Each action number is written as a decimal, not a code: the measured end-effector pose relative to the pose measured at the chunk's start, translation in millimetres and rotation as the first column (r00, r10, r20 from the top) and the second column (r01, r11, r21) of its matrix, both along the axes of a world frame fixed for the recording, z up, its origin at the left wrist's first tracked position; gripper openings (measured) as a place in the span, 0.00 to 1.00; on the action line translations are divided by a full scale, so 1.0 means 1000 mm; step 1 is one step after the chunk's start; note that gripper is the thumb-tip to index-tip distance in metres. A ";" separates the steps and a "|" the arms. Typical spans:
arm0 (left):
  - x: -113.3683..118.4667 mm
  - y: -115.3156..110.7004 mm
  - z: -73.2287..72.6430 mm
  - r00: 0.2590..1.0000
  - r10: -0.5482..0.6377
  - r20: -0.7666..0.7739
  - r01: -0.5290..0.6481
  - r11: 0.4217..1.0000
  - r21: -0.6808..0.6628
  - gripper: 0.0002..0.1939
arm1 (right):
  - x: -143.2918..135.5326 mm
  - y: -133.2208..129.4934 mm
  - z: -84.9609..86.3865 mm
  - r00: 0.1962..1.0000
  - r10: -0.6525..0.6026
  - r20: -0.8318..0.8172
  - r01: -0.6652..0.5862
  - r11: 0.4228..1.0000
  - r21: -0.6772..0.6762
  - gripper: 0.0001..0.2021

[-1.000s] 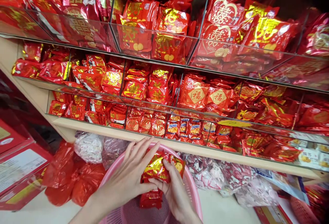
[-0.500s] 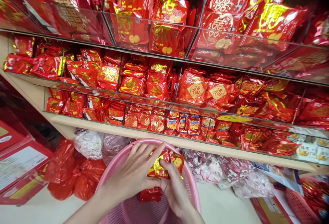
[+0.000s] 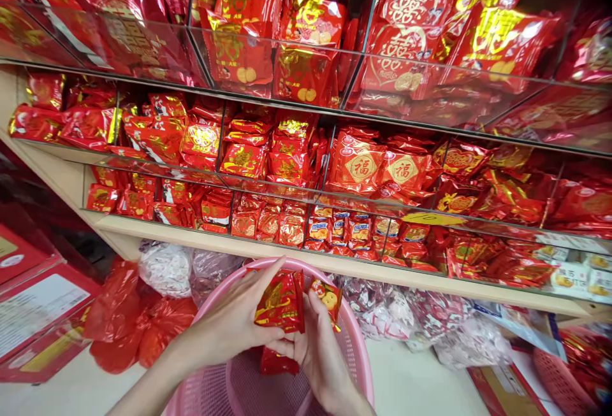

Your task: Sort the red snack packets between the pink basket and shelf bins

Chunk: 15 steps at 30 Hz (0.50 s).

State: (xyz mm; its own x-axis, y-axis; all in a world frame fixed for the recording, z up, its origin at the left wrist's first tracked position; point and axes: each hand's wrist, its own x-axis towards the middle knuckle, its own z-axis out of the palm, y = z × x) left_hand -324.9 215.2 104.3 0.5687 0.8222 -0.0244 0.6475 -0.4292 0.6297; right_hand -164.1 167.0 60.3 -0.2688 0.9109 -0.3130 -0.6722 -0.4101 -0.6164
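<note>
Over a pink mesh basket (image 3: 364, 365), my left hand (image 3: 239, 314) is closed around a red and gold snack packet (image 3: 281, 301), its fingers mostly behind it. My right hand (image 3: 322, 352) faces it from the right, its thumb against a second packet (image 3: 326, 301) that shows round biscuits. The fingertips of both hands come close together below the first packet. Another red packet (image 3: 277, 362) shows just beneath the hands, partly covered by them.
Shelves (image 3: 268, 252) full of red packets stretch across in front. Red plastic bags (image 3: 162, 327) lie left of the basket, clear bags (image 3: 421, 320) to its right. Red boxes (image 3: 43, 314) stand far left, and another pink basket (image 3: 557, 378) sits far right.
My left hand has shifted left and turned, and the red packet between the hands now faces up more fully. My right thumb has moved from the middle packet to the right-hand one.
</note>
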 end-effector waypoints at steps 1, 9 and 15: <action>-0.002 0.000 0.000 1.000 0.004 0.016 -0.004 1.000 -0.004 0.51 | 0.000 0.000 0.001 1.000 0.014 0.002 -0.014 1.000 0.004 0.24; -0.002 -0.005 -0.010 0.986 -0.050 -0.159 0.074 0.987 0.144 0.54 | -0.006 -0.001 0.001 0.999 -0.037 -0.009 0.037 0.999 -0.020 0.23; -0.002 -0.007 -0.009 0.968 -0.056 -0.244 0.106 0.975 0.197 0.49 | -0.013 -0.006 0.002 0.997 -0.072 -0.035 0.071 0.997 -0.016 0.25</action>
State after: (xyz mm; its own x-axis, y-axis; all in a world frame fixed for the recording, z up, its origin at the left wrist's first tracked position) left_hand -326.6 208.5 95.2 0.6323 0.7747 -0.0001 0.7242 -0.5910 0.3551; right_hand -177.0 161.2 61.9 -0.2143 0.9234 -0.3185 -0.7211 -0.3695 -0.5860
